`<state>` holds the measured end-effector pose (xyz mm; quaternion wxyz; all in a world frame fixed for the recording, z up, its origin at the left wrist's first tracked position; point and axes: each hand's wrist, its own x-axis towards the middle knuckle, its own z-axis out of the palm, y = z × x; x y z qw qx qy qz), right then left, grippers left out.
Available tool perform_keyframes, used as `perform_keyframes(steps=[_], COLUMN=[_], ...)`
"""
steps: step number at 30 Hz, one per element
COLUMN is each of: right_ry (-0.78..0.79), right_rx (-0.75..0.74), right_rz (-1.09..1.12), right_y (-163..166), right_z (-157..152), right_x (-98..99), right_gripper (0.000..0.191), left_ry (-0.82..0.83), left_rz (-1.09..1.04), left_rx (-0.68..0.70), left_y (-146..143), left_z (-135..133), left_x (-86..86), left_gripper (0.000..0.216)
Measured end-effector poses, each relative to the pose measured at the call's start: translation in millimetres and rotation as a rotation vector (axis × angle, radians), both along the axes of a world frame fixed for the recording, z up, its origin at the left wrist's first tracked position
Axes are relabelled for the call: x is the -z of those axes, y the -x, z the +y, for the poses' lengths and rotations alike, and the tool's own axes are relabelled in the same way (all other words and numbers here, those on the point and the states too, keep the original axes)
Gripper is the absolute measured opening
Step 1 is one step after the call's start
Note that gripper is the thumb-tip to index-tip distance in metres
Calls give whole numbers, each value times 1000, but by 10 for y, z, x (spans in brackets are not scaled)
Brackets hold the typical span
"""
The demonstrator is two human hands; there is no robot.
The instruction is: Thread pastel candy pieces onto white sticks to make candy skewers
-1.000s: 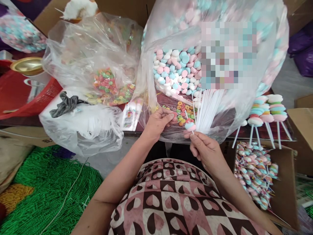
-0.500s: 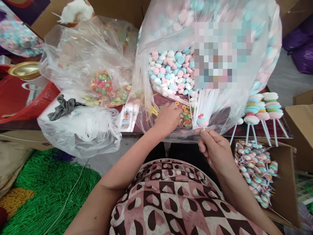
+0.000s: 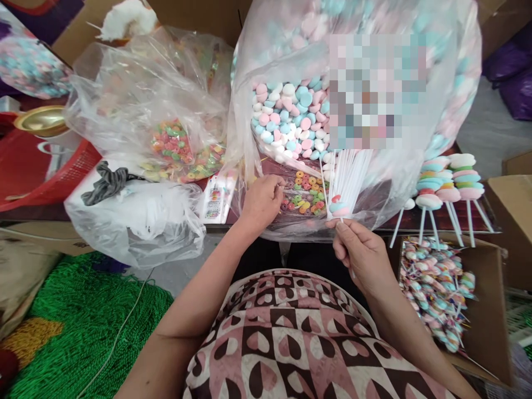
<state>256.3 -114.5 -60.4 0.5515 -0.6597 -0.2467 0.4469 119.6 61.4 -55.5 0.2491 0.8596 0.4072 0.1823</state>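
Note:
My right hand [image 3: 361,246] pinches a thin white stick just below a pink-and-blue marshmallow [image 3: 339,209], which has a red gummy ring [image 3: 336,198] above it. A bundle of white sticks [image 3: 351,172] lies directly behind this skewer. My left hand [image 3: 262,200] is at the left edge of the loose gummy rings [image 3: 310,197], its fingertips closed together; whatever is between them is too small to make out. The multicoloured rings lie on clear plastic. Behind them, a large clear bag holds pink, blue and white marshmallows [image 3: 286,119].
Finished marshmallow skewers [image 3: 430,199] stand at the right table edge, above a cardboard box [image 3: 484,310] of wrapped ones. To the left are a bag of gummy rings [image 3: 172,138], a white plastic bag [image 3: 145,216], printed packets [image 3: 218,199] and a red basket [image 3: 78,169].
My left hand has drawn back leftward from the gummy rings, its fingers now curled together. My right hand and the skewer have shifted slightly left.

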Motion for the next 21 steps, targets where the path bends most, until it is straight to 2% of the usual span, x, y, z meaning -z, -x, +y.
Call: perform_keyframes(steps=[3, 7, 12, 16, 21], right_ry=[-1, 0, -17, -14, -3], right_rx=[-2, 0, 8, 18, -13], right_rz=[-10, -21, -7, 6, 0], right_y=[15, 25, 14, 27, 44], right_z=[6, 7, -6, -6, -1], right_x=[6, 3, -2, -16, -10], right_gripper=[34, 34, 32, 31, 31], left_ry=[-158, -218, -227, -212, -72], left_rz=[182, 246, 344, 356, 251], left_rx=[31, 136, 214, 297, 241], left_y=[13, -90, -227, -221, -158], left_z=[-15, -75, -92, -70, -55], left_x=[25, 63, 39, -5, 16], left_gripper=[22, 24, 22, 19, 19])
